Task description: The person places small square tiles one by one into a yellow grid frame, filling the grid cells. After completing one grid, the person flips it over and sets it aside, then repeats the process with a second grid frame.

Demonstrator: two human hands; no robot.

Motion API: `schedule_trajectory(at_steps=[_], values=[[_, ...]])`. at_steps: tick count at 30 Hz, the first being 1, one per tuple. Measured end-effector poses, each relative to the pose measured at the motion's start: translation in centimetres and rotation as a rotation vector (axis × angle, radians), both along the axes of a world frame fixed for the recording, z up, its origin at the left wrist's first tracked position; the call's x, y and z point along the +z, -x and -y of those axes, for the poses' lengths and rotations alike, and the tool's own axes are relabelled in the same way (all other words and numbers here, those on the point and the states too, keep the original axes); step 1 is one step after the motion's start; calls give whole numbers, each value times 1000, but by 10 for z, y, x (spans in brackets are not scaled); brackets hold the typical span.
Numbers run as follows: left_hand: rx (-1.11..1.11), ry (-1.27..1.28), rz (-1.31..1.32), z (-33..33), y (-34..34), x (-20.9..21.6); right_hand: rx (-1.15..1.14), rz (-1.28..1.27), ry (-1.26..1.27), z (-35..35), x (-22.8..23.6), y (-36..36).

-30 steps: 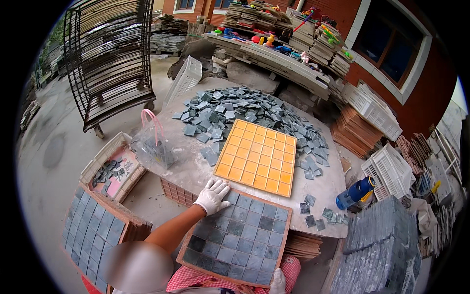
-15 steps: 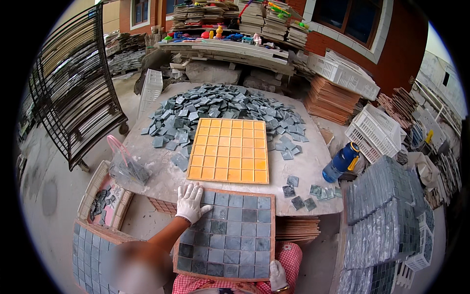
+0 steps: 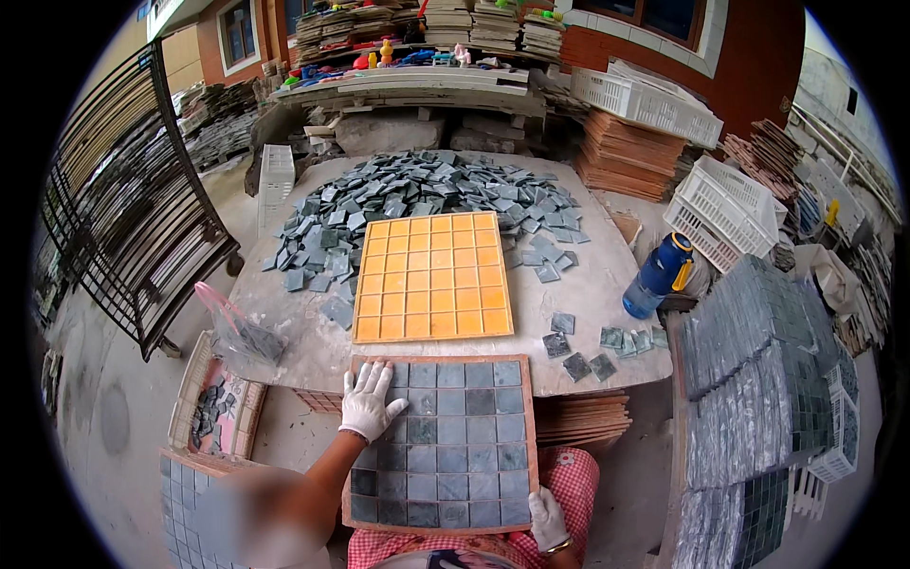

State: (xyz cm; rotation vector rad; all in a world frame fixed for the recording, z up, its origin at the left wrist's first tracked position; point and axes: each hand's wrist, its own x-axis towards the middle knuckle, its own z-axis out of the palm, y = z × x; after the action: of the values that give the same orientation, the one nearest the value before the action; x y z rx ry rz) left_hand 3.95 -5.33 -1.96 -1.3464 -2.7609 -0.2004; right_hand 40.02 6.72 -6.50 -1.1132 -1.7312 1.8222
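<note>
A square board of grey-green stone tiles [image 3: 453, 446] with a reddish-brown backing rests on my lap, its far edge by the table's front. My left hand [image 3: 368, 403], in a white glove, lies flat on its upper left corner with the fingers spread. Gripping the lower right edge is my right hand [image 3: 547, 520], also gloved; its fingertips are partly hidden. Just beyond the board, an empty yellow grid tray [image 3: 434, 275] lies on the table [image 3: 445, 364], slightly turned. Behind that tray spreads a heap of loose stone tiles [image 3: 417, 185].
Several loose tiles [image 3: 576, 366] and a blue bottle [image 3: 654, 284] are at the table's right. A plastic bag [image 3: 242, 332] stands at its left edge. Stacked tile sheets [image 3: 749, 398] rise on the right. Another tiled board [image 3: 185, 493] is low at the left, near a crate [image 3: 190, 379].
The view has shifted slightly, so the table and yellow tray appear higher and the tiled board sits straighter. Both hands keep their places on the board.
</note>
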Motion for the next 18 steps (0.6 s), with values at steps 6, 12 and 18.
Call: schedule_trajectory(at_steps=[6,12,18], values=[[257,-453,130,80,-5,-26,0,133,102,-7,1,4],[511,-852,1728,113,-40,-31,10,92,36,-9,-2,16],[463,-780,1422,121,-64,-10,-141,-17,123,-13,10,4]])
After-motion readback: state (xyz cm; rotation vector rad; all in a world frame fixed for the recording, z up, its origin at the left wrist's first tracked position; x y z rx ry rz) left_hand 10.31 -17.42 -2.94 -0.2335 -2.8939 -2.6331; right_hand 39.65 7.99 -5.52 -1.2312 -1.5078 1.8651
